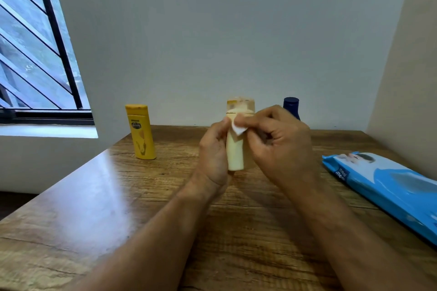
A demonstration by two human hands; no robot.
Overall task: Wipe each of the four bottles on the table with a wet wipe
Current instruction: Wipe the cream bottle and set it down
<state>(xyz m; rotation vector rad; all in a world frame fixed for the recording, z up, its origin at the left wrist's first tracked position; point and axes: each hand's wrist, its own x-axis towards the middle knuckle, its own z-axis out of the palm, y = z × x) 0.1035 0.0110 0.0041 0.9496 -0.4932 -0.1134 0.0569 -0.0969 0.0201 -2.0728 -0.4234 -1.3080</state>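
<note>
My two arms reach out over the wooden table [94, 196]. My left hand [214, 151] holds a cream bottle [235, 156] upright above the table, fingers curled round its side. My right hand [281, 142] pinches a white wipe [238, 127] against the bottle's upper part, fingers bent close together. Left of the cream bottle stands a yellow bottle [141, 132]. Just behind my right hand, right of the cream bottle, a blue bottle [291, 104] peeks out. Far right of the cream bottle lies a blue wipe pack [387, 186].
</note>
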